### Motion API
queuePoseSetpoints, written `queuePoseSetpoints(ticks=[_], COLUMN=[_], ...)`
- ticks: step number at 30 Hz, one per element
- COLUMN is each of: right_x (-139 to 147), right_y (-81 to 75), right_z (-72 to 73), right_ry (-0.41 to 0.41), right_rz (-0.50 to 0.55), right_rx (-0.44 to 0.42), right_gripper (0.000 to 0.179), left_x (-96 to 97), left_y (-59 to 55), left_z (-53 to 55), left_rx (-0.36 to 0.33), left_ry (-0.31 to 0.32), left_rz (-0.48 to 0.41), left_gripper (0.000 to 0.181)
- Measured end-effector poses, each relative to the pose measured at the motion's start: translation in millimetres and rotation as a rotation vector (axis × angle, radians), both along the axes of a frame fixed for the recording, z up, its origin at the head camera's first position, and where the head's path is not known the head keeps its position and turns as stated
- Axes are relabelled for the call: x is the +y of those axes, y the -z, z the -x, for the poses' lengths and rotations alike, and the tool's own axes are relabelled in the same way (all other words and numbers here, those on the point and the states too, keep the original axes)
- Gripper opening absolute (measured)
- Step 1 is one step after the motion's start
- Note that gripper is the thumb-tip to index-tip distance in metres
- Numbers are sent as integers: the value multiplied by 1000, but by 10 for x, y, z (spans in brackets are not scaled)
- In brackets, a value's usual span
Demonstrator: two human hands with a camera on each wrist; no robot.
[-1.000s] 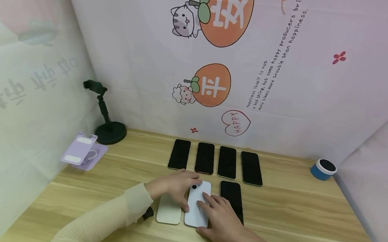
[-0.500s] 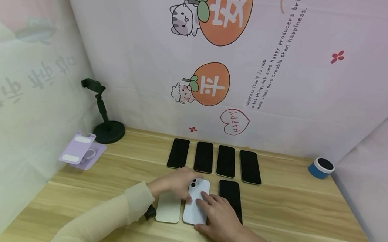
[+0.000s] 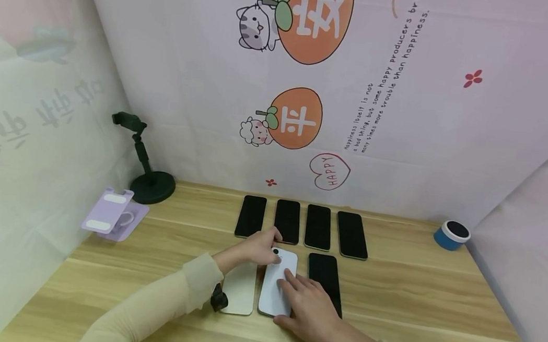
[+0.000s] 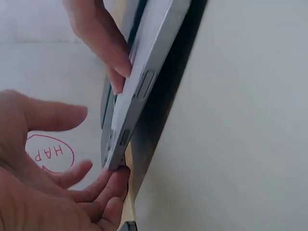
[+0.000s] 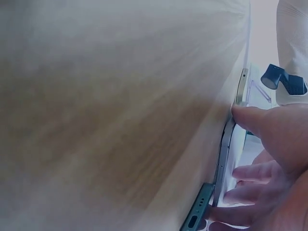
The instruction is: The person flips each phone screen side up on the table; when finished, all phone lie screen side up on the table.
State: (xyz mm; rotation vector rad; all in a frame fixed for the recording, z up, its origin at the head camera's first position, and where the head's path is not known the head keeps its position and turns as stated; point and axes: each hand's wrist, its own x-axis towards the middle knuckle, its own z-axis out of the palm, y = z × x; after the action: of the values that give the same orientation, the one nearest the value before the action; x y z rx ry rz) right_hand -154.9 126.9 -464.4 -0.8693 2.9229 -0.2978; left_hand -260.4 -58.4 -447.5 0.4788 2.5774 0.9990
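A white smartphone (image 3: 276, 289) lies back up, camera end away from me. In the left wrist view, the far end of this white smartphone (image 4: 139, 91) tilts up, with a dark gap beneath. My left hand (image 3: 260, 247) holds that end from below with curled fingertips; in the same wrist view, the thumb of the left hand (image 4: 48, 168) stands apart from it. My right hand (image 3: 312, 312) rests on the back with extended fingers. In the right wrist view, the thumb of the right hand (image 5: 274, 154) touches the near edge.
A cream phone (image 3: 239, 297) lies left, a black phone (image 3: 326, 279) right. Several black phones, one a phone (image 3: 317, 228), line the back. A purple stand (image 3: 111, 213), a black round-based stand (image 3: 152, 187) and a blue-and-white round object (image 3: 452, 235) stand farther out.
My left hand has slid from the white smartphone's left edge to its far end, and that end has risen slightly. The right hand keeps its place.
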Motion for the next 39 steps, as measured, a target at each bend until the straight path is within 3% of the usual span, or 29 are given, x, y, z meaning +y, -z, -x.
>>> queuePoseSetpoints(ticks=[4, 7, 12, 19, 23, 29, 32, 35, 39], right_x=[-5, -13, -19, -27, -18, -15, 3, 35, 80], right_y=[-1, -7, -13, -22, -28, -53, -78, -105, -137], right_z=[-34, -47, -51, -47, -46, -24, -6, 18, 61], right_ry=[15, 26, 40, 47, 43, 27, 6, 4, 34], right_rz=[18, 21, 7, 15, 19, 43, 88, 170, 370], right_rx=[-24, -41, -67, -85, -83, -89, -101, -126, -192], right_gripper=[72, 72, 72, 71, 71, 71, 69, 64, 53], left_x=[12, 17, 0, -29, -38, -21, -16, -16, -16], left_y=[0, 10, 54, 112, 93, 75, 48, 4, -80], left_z=[-16, -24, -45, -96, -111, -79, -55, -36, -21], left_rx=[-133, -185, -176, -208, -191, -71, -51, -33, 6], left_ry=[-121, -162, -201, -233, -223, -163, -153, -143, -113], left_rz=[-182, -264, -292, -343, -325, -226, -173, -123, -67], left_gripper=[55, 57, 58, 40, 37, 31, 30, 28, 24])
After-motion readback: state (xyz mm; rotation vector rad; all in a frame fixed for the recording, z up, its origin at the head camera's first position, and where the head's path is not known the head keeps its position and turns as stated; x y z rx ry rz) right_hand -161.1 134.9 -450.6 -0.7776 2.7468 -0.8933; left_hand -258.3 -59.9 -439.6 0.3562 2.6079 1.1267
